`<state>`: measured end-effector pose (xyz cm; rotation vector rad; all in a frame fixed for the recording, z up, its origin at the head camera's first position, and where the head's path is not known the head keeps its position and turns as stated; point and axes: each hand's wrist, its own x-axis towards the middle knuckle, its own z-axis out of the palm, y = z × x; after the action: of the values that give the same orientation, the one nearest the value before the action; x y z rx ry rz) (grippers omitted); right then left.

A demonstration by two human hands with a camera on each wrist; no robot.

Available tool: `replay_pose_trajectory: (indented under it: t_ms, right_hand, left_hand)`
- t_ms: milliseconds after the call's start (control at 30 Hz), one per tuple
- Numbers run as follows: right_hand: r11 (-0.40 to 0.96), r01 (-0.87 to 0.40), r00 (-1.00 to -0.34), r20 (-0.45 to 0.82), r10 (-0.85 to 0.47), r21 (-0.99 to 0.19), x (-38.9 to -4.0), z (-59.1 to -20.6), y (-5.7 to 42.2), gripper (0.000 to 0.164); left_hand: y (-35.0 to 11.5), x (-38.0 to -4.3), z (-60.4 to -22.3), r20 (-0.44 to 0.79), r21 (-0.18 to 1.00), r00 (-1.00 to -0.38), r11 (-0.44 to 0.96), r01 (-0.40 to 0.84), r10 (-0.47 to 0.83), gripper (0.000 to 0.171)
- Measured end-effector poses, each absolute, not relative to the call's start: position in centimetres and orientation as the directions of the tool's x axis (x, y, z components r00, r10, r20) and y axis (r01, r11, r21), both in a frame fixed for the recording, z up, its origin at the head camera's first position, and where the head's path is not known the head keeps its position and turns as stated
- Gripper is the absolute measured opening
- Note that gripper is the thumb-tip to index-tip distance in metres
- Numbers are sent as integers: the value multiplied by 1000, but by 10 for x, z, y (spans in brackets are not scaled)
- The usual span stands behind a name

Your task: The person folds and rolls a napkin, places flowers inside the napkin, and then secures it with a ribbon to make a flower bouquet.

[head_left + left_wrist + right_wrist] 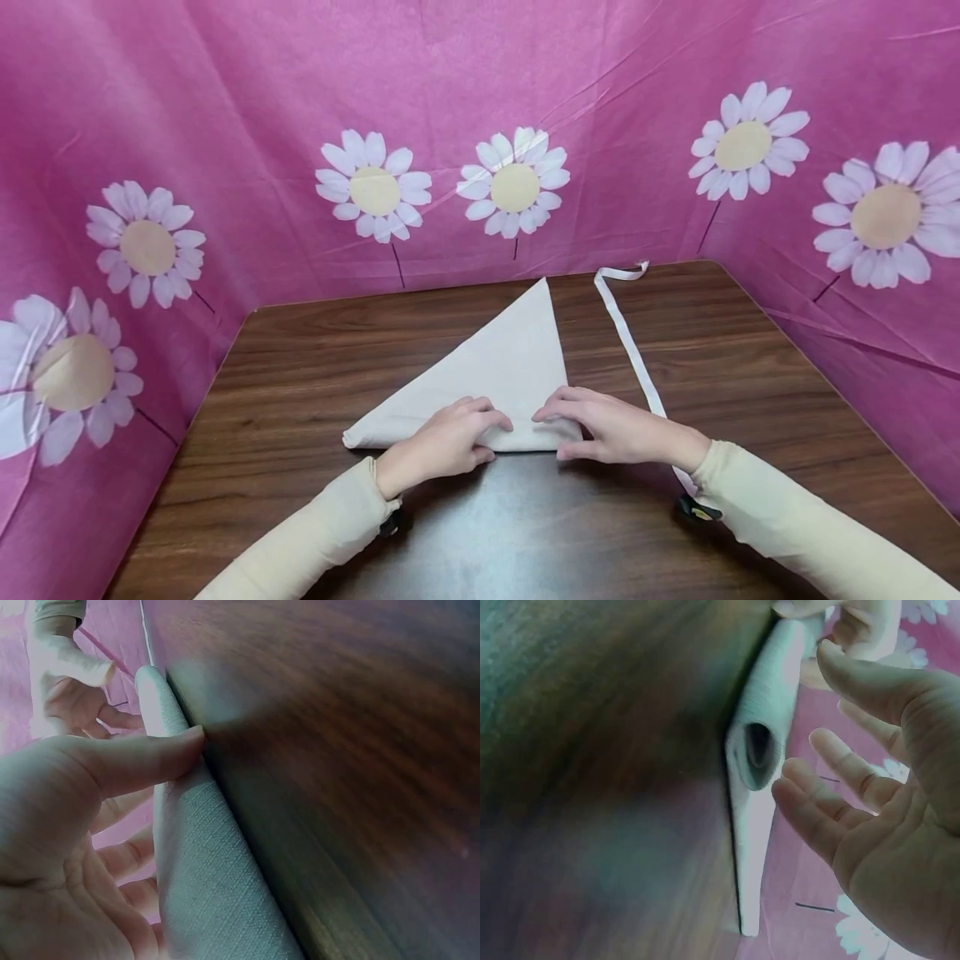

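Note:
A cream cloth [510, 350] folded into a triangle lies on the table, its point toward the back and its near edge rolled into a thick tube. My left hand [450, 433] holds the middle of that roll, thumb [169, 754] on the near side and fingers over the far side. At the right end of the roll [769, 697], where its hollow opening faces the right wrist camera, my right hand [607, 425] hovers close by. Its fingers [817, 802] are spread and loosely bent, with nothing gripped between them and the thumb.
A long white ribbon [633, 350] stretches from the back of the dark wooden table [300, 367] toward my right wrist, right of the cloth. Pink fabric [450, 83] printed with daisies hangs around the table's back and sides.

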<state>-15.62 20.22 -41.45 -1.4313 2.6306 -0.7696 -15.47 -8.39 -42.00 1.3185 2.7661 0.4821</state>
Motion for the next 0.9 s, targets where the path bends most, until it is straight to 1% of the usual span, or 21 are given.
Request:
replay_pose_trajectory:
  t_ms: [167, 367, 567, 733, 900]
  right_hand:
    - [437, -791, -549, 181, -816, -429, -156, -422, 198, 53]
    - [470, -779, -573, 168, -802, -414, -158, -424, 196, 54]
    - [479, -789, -569, 162, -806, -385, -160, -424, 195, 43]
    - [473, -806, -559, 192, -807, -356, -162, -423, 195, 32]
    - [482, -787, -580, 197, -790, -385, -165, -423, 196, 27]
  left_hand:
    - [-85, -154, -423, 110, 297, -636, 585, 755, 764, 35]
    - [-85, -155, -424, 126, 292, -633, 581, 760, 764, 34]
    - [-86, -157, -423, 141, 304, -623, 565, 767, 769, 33]
    - [-88, -159, -418, 110, 356, -631, 562, 747, 768, 32]
    - [-89, -159, -416, 80, 365, -641, 576, 732, 764, 33]
